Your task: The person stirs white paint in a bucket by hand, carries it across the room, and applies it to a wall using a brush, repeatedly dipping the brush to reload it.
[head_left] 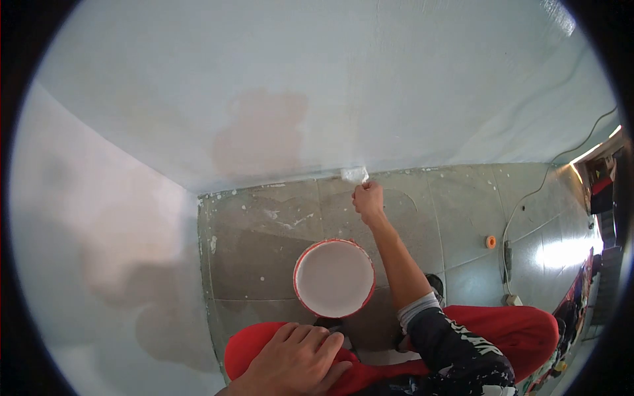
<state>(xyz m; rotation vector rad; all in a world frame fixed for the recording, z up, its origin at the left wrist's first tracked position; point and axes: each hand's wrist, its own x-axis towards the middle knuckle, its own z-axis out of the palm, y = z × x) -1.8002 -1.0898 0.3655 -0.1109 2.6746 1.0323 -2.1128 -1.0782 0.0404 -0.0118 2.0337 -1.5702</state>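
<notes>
My right hand [368, 198] is closed around the handle of a paintbrush [354, 174], most of which the fingers hide. Its white, paint-covered head touches the foot of the pale wall [422, 86], right where the wall meets the floor. A bucket [296, 270] with a red rim stands on the tiles in front of me, filled near the top with white paint [335, 278]. Over my red-trousered knee [247, 346] lies my left hand [297, 356], fingers stretched out and holding nothing.
A side wall [132, 244] meets the painted wall at a corner on the left. Grey floor tiles [264, 270] carry white paint spots. Farther right are an orange tape roll [491, 242] and a cable [512, 218] running across the floor.
</notes>
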